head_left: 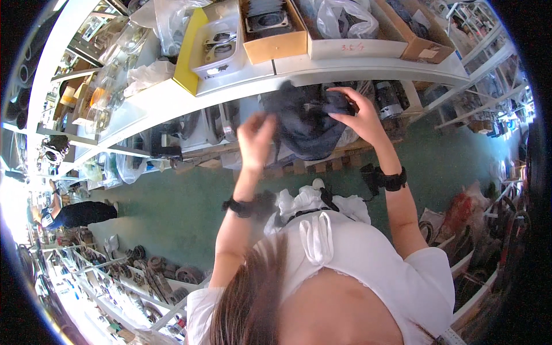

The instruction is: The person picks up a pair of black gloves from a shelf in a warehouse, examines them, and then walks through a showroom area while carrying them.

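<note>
Brown hair [247, 299]: hangs loose, closest to the camera, over the white top [351, 253]; a deeper lean could swing it forward and block the view of the hands.
Dark bundle [307, 129]: a soft black or navy piece, perhaps a bag, at the front of the lower shelf [248, 106], between the two hands; its underside is hidden, so poor support there could let it sag or slide off.
Right hand [365, 115]: thumb and fingers spread apart at the bundle's right side; a one-sided hold could twist the cloth.
Left hand [256, 141]: just beside the bundle's left side, blurred; whether its fingers are spread or pinching cannot be told, and a hasty reach could miss the fabric.
Metal cylinder [388, 102]: near the right hand; an outward elbow or tug could knock it.
Upper shelf [236, 86]: its white lip runs above both hands; lifting sharply could rap the knuckles.
Right wristband [393, 180]: black and bulky; it could catch on the shelf edge.
</note>
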`<state>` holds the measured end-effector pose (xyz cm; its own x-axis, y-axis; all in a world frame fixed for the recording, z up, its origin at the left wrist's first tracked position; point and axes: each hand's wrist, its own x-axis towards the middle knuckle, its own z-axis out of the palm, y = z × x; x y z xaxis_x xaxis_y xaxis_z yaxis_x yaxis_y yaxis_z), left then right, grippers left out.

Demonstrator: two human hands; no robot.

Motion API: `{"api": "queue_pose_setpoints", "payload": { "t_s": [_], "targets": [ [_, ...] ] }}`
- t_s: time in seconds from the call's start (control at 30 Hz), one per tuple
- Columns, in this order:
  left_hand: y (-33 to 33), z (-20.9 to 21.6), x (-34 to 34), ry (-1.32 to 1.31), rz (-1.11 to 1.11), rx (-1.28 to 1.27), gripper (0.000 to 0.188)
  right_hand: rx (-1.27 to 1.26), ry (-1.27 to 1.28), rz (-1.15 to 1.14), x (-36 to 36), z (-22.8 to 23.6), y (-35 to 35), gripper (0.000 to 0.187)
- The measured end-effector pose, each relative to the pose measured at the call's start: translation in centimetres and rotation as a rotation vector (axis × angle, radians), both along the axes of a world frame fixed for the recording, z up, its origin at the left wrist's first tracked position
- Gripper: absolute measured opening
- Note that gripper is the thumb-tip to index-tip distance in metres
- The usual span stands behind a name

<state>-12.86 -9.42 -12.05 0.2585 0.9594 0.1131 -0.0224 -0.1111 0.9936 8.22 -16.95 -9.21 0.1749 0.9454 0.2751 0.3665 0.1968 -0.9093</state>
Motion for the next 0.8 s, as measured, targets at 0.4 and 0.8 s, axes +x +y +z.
{"api": "queue_pose_setpoints", "payload": {
  "t_s": [0.4, 0.8],
  "targets": [
    [1.2, 2.2, 0.1, 0.024, 0.143, -0.055, 0.014, -0.249, -0.029, -0.009, 3.4, -2.8, -0.7, 0.039],
    [1.9, 1.6, -2.6, 0.005, 0.413, 0.121, 0.017, -0.235, 0.317, 0.181, 5.7, -3.4, -2.3, 0.052]
  ]
}}
